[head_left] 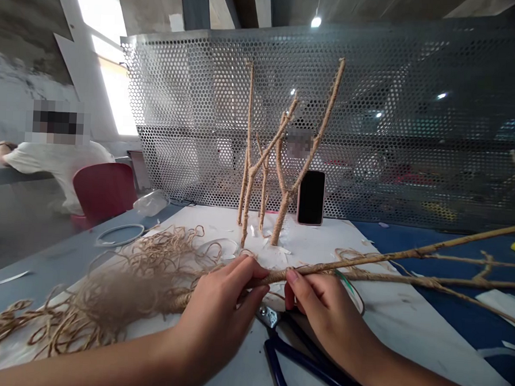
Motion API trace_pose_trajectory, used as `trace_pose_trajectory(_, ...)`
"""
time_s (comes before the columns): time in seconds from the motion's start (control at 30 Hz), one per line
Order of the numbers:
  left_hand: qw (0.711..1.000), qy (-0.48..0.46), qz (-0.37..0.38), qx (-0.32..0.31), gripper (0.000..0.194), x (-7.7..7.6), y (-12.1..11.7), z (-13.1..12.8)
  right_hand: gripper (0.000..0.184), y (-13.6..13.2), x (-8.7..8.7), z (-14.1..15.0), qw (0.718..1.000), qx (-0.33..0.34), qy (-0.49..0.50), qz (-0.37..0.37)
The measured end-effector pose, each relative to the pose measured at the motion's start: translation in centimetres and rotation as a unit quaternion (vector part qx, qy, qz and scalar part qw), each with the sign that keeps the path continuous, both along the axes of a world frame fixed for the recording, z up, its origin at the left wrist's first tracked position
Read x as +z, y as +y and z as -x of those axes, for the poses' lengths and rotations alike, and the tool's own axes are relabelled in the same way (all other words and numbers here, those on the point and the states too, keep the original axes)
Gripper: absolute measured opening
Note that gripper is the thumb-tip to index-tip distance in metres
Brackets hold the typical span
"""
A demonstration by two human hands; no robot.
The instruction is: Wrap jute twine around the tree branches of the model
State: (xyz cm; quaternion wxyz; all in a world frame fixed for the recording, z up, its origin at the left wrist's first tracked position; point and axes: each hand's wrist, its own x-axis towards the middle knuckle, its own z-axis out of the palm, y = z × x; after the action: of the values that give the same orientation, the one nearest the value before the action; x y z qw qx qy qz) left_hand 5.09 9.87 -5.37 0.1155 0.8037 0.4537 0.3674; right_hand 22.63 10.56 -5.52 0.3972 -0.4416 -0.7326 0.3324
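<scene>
A long branch [392, 253] slants across the table, its left part wrapped in twine. My left hand [221, 306] is closed around the wrapped end. Beside it, my right hand [321, 303] pinches the branch at the edge of the twine wrapping; whether a loose strand is also in its fingers I cannot tell. Under my hands lie pruning shears [305, 357] with dark blue handles. A tangled heap of jute twine [123, 289] spreads to the left. Another branch [451, 281] lies behind the held one.
Several twine-wrapped branches [282, 211] stand upright on the white board [410, 322]. A phone [311, 197] leans against the perforated metal screen [192, 120]. A white ring of tape or cord [119, 235] lies at left. A person [60, 159] sits beyond, near a red chair [104, 191].
</scene>
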Motion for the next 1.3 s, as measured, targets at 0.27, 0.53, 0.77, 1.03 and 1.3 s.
trace_pose_trajectory(0.27,0.998,0.001,0.012,-0.057,0.022,0.6,-0.8,-0.1,0.032,-0.4,-0.1,-0.1,0.994,0.019,0.004,-0.107)
trace_pose_trajectory(0.53,0.999,0.048,0.014,-0.022,0.011,0.8,-0.6,0.0,0.027,-0.2,0.0,-0.1,0.996,0.052,0.012,-0.072)
trace_pose_trajectory(0.77,0.999,0.049,-0.010,-0.012,0.010,0.4,-0.1,0.2,0.031,0.0,-0.2,0.2,0.998,0.036,0.047,0.028)
trace_pose_trajectory(1.03,0.998,0.055,-0.034,-0.012,0.008,0.1,0.0,0.3,0.035,0.0,-0.3,0.2,0.999,0.030,0.031,0.015)
trace_pose_trajectory(1.3,0.998,0.055,-0.040,-0.013,0.008,0.3,0.1,0.5,0.026,-0.2,0.2,0.0,0.996,0.080,0.027,0.024)
